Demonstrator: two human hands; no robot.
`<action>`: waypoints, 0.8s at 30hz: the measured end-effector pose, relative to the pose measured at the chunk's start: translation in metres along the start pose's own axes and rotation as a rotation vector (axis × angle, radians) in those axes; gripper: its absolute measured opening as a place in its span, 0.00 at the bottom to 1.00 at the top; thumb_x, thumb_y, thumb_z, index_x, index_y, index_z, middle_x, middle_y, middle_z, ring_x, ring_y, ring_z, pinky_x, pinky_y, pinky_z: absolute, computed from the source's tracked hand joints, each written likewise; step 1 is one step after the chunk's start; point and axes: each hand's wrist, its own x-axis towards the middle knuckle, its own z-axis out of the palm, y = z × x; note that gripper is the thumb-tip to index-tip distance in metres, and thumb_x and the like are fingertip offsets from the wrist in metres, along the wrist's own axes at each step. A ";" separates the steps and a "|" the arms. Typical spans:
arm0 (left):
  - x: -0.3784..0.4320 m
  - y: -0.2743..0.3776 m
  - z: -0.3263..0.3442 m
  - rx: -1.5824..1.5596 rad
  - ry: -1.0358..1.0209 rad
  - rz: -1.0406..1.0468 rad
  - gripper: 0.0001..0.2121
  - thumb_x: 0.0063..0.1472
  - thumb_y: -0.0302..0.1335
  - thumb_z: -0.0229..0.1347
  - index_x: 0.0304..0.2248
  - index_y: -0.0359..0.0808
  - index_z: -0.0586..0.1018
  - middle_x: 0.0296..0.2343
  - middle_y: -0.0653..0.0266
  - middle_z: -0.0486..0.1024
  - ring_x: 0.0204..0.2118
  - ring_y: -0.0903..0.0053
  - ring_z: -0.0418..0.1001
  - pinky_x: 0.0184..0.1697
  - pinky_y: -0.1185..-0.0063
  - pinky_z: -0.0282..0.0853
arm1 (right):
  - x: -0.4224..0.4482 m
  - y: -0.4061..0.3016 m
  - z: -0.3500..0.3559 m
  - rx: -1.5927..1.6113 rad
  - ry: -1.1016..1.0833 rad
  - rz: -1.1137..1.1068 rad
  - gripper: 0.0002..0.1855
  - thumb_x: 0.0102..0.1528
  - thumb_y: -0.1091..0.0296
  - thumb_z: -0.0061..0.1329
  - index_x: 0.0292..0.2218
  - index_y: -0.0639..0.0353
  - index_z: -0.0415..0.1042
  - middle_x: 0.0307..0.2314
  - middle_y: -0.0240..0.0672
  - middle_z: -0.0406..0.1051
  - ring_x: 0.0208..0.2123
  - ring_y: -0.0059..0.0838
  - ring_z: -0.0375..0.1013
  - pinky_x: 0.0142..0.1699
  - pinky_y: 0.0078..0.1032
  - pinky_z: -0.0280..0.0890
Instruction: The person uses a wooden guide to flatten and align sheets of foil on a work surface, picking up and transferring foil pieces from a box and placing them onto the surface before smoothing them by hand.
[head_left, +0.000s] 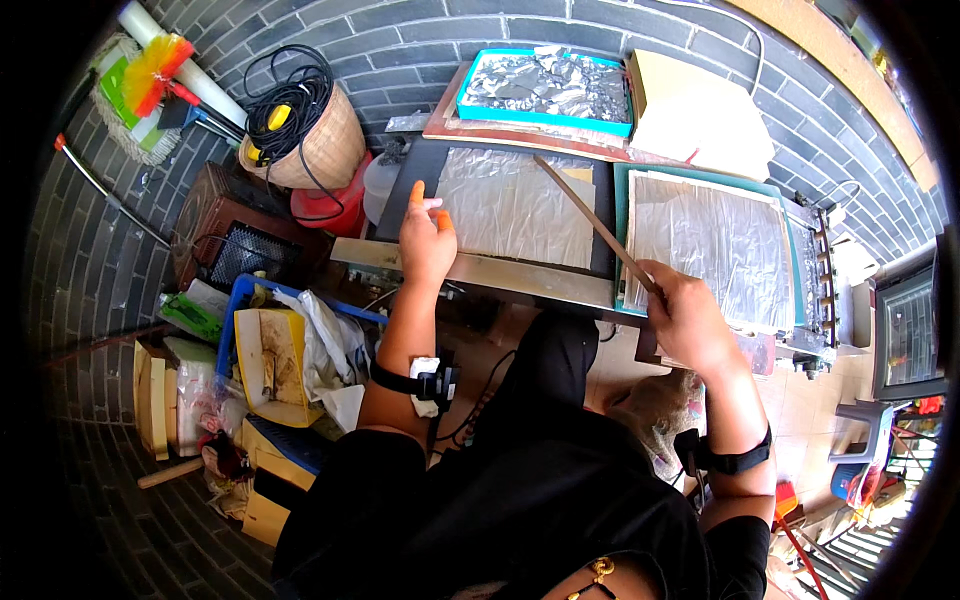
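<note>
My right hand (686, 311) grips one end of a thin wooden stick (592, 217). The stick slants up and left, its far tip over a wrinkled silvery foil sheet (510, 214) on a black board (405, 176). At that sheet's left edge is my left hand (429, 240), fingers apart and nothing visible in them; two of its fingertips wear orange covers. Beside my right hand, another wrinkled silvery sheet (712, 247) tops a stack of papers on a green mat (796, 281).
A blue-rimmed tray (544, 118) of foil scraps stands at the back, next to a paper stack (701, 112). Left of the table are a basket with coiled black cable (292, 105), a red bucket (330, 206) and a blue crate (238, 300). A grey brick wall (420, 30) bounds the back.
</note>
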 end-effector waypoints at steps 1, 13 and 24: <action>0.000 -0.001 0.000 0.013 0.002 0.009 0.26 0.53 0.21 0.50 0.53 0.28 0.60 0.37 0.58 0.73 0.37 0.66 0.72 0.42 0.73 0.67 | 0.001 -0.002 0.000 0.000 -0.011 0.009 0.17 0.48 0.80 0.40 0.42 0.64 0.68 0.26 0.56 0.69 0.30 0.55 0.69 0.36 0.41 0.65; -0.001 0.008 -0.001 0.049 -0.008 0.033 0.25 0.54 0.22 0.51 0.52 0.28 0.62 0.36 0.56 0.73 0.37 0.68 0.73 0.42 0.75 0.68 | -0.002 -0.005 0.006 0.032 -0.027 0.005 0.18 0.49 0.80 0.41 0.43 0.65 0.67 0.27 0.55 0.70 0.31 0.54 0.70 0.36 0.38 0.66; 0.115 -0.022 0.019 -1.075 -0.472 -0.542 0.14 0.60 0.26 0.45 0.43 0.27 0.71 0.40 0.54 0.72 0.44 0.68 0.70 0.50 0.73 0.64 | -0.026 -0.008 -0.020 0.031 0.008 0.150 0.18 0.48 0.79 0.40 0.43 0.68 0.67 0.21 0.54 0.69 0.25 0.48 0.72 0.32 0.35 0.65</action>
